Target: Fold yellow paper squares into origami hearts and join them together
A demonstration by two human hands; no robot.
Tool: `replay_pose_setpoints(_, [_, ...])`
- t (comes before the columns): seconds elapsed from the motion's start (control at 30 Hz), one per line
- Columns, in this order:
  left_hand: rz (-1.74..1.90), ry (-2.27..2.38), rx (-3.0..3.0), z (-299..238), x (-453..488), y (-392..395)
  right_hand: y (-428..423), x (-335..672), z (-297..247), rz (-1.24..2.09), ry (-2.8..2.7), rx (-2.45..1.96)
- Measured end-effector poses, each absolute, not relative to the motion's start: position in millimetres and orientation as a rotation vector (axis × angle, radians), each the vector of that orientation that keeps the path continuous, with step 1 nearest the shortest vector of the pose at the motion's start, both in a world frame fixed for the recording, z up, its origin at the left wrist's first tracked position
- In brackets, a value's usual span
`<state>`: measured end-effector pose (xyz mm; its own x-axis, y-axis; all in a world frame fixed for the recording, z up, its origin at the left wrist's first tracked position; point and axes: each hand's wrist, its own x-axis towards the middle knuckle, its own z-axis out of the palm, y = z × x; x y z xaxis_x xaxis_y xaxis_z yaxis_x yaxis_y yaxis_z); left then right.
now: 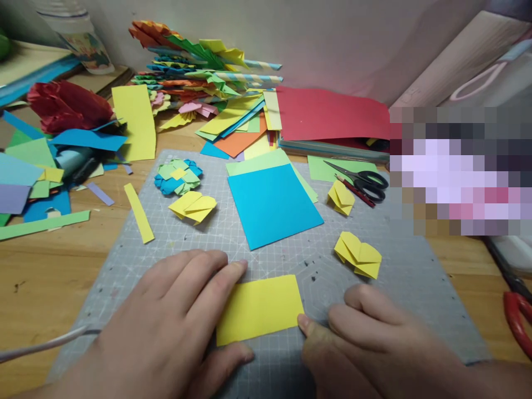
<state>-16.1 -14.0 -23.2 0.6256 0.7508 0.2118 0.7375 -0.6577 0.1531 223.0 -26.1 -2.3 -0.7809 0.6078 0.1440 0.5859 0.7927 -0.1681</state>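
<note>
A folded yellow paper rectangle (261,307) lies on the grey cutting mat (291,260) near its front edge. My left hand (174,327) lies flat over the paper's left side, fingers stretched out and pressing it down. My right hand (366,338) has its fingers curled, and its thumb tip touches the paper's right edge. Three folded yellow paper pieces (358,255) (341,197) (193,206) lie farther back on the mat. A blue square sheet (272,204) lies in the mat's middle over light green sheets.
A blue and green paper flower (178,176) sits at the mat's back left. Black scissors (361,180) lie at the back right, red-handled scissors (517,310) at the far right. Coloured paper scraps, a yellow strip (139,212), a red sheet (332,113) and folded paper crafts crowd the wooden table behind.
</note>
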Motion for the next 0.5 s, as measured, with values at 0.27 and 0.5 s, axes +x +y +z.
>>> replay_pose_setpoints(0.27, [0.490,1.074,2.627,-27.1,-15.5,-11.6,-12.9,219.8,-14.4,0.293,-2.396,-1.102])
replay_pose_setpoints(0.5, [0.578,0.897,2.431,-22.6,-12.9,-10.5,-10.0,219.1,-19.2,0.559,-2.409,-1.085])
